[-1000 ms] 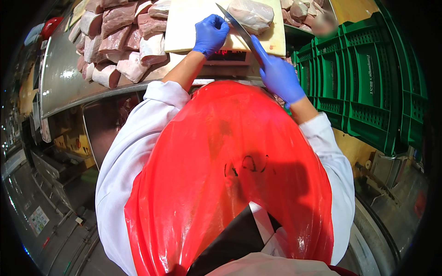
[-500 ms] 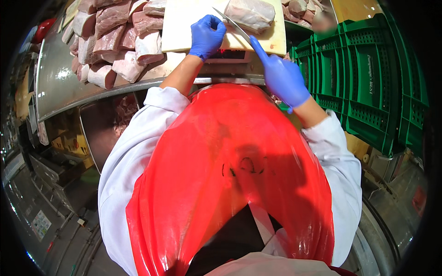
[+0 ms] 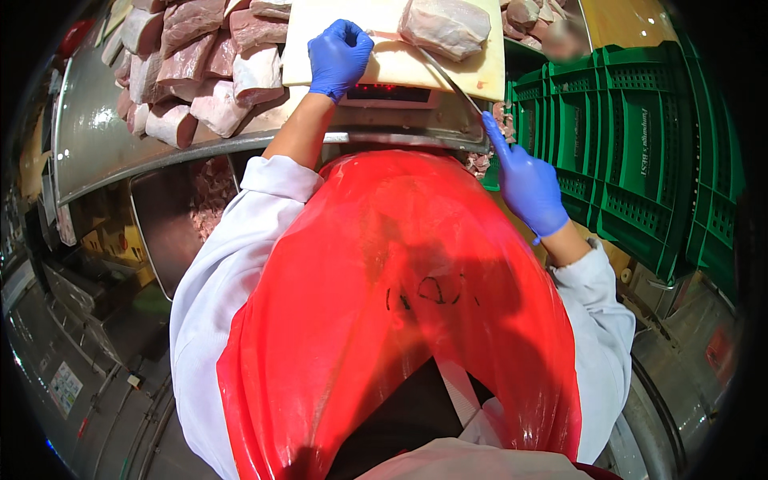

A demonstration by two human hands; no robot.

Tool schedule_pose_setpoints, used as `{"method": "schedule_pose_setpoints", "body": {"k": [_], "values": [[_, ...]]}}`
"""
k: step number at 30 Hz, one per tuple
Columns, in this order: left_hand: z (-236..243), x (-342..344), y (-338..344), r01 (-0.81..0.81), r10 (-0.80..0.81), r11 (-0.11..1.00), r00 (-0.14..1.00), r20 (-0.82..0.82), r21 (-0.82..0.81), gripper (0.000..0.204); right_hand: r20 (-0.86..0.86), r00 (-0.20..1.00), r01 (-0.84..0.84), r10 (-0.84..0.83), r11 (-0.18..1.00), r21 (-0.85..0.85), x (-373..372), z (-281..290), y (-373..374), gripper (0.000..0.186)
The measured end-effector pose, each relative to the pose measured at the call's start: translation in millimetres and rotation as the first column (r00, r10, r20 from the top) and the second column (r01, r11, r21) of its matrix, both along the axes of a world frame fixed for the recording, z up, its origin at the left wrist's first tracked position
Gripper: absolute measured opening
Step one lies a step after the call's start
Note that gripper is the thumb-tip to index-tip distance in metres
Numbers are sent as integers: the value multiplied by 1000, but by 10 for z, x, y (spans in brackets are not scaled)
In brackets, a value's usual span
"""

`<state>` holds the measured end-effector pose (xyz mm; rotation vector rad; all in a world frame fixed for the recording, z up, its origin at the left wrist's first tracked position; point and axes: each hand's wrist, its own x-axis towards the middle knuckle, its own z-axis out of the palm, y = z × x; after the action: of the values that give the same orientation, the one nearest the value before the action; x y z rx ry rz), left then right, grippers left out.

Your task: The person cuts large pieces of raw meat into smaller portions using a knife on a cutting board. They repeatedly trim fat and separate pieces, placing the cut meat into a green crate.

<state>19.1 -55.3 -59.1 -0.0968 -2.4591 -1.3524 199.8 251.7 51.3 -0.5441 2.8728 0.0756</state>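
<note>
A pale pink block of raw meat (image 3: 445, 29) lies on the white cutting board (image 3: 382, 70) at the top middle. My left hand (image 3: 340, 60), in a blue glove, is closed to the left of the block. Its fingers pinch the end of a thin strip of meat (image 3: 387, 35) that stretches toward the block's left side. The blue-gloved right hand (image 3: 530, 189) grips a knife, index finger laid along its back. That knife's long narrow blade (image 3: 453, 82) slants up and left over the board's front edge, the tip close below the block. Its handle is hidden in my hand.
Many cut meat blocks (image 3: 210, 64) are heaped left of the board on a metal table (image 3: 88, 132). Green plastic crates (image 3: 596, 136) stand at right. Meat scraps lie in a tray (image 3: 164, 232) below the table and beside its right corner. A digital display (image 3: 390, 94) shows under the board.
My right hand has drawn the knife down and to the right, away from my left hand. The left hand has shifted slightly left, and a strip now shows between it and the block.
</note>
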Motion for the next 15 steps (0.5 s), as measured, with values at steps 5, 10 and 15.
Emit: {"method": "schedule_pose_setpoints", "body": {"k": [5, 10, 15], "values": [[128, -18, 81, -15, -74, 966, 940, -332, -257, 21, -215, 976, -48, -25, 945, -324, -384, 37, -372, 88], [49, 11, 246, 95, -194, 847, 971, -137, -522, 11, -260, 964, -9, -63, 964, -267, -1062, -266, -1025, 79], [-2, -4, 188, 112, -232, 859, 955, -185, -499, 10, -140, 990, -20, -7, 982, -188, -871, -367, -760, 83]]}}
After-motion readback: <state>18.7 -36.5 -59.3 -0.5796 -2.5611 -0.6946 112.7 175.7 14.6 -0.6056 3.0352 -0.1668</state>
